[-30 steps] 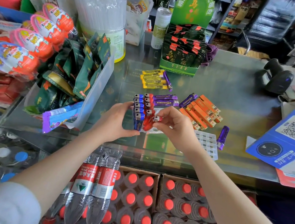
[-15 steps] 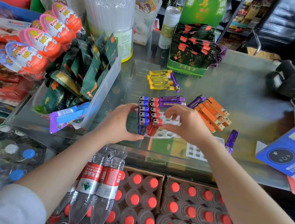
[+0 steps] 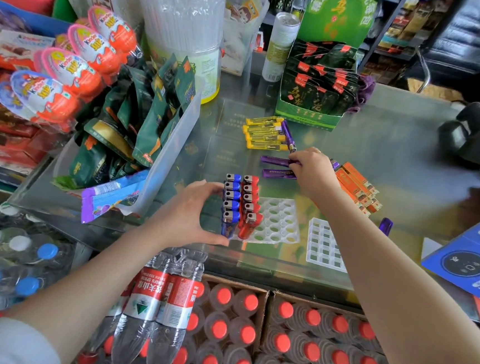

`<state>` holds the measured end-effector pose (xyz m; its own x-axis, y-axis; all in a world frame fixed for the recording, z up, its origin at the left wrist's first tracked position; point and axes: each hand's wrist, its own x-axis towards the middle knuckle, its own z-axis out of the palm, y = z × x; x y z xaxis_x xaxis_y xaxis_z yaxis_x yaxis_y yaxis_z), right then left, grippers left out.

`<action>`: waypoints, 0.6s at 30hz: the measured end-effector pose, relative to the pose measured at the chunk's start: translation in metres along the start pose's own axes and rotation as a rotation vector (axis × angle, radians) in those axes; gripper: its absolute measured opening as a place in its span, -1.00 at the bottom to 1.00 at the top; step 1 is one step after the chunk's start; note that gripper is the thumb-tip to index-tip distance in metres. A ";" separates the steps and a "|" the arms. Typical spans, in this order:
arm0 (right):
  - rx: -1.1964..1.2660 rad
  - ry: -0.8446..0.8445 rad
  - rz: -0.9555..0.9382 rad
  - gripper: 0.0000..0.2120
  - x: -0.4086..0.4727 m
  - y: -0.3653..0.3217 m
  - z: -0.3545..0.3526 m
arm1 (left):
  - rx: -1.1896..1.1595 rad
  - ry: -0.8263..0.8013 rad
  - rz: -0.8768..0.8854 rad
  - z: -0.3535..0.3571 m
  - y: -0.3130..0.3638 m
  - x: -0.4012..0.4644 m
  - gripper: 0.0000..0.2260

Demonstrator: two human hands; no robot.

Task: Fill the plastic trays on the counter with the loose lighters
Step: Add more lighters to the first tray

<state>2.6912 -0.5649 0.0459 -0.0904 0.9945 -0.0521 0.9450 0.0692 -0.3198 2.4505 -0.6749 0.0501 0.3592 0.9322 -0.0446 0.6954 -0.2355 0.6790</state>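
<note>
Left hand half-curled, thumb at near edge, fingers at far edge, gripped left side of white tray on bench. Tray held row of upright blue lighters and row of upright red lighters along its left side. Right hand beyond tray, fingers bent down, pinched end of purple lighter lying flat. Second tray lay right of first. Orange lighters and yellow lighters lay loose on bench.

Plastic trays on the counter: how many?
2. The part-filled tray, held by the left hand, carries upright blue lighters and red lighters; the empty tray lies right of it. Nested trays wouldn't show.
</note>
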 end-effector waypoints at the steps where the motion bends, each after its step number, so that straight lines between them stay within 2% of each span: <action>1: -0.003 -0.026 0.006 -0.75 0.002 -0.001 -0.002 | -0.006 -0.003 0.003 0.001 -0.001 0.000 -0.27; 7: -0.035 -0.077 0.017 -0.77 0.007 -0.002 -0.010 | -0.002 -0.053 -0.002 0.001 -0.002 0.004 -0.23; 10: -0.025 -0.011 0.005 -0.76 0.000 -0.005 -0.010 | -0.001 -0.058 -0.019 0.001 -0.002 0.004 -0.20; 14: 0.268 0.232 -0.103 -0.80 -0.034 -0.017 -0.024 | 0.006 -0.064 -0.038 0.001 -0.003 0.005 -0.18; 16: 0.389 0.237 -0.156 -0.81 -0.056 -0.018 -0.033 | 0.006 -0.060 -0.035 0.002 -0.002 0.006 -0.18; 18: 0.469 0.170 -0.166 -0.84 -0.076 -0.017 -0.038 | 0.014 -0.049 -0.031 0.002 -0.001 0.005 -0.18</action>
<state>2.6934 -0.6392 0.0911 -0.1377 0.9746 0.1767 0.6767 0.2228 -0.7017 2.4532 -0.6709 0.0476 0.3674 0.9245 -0.1017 0.7152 -0.2109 0.6663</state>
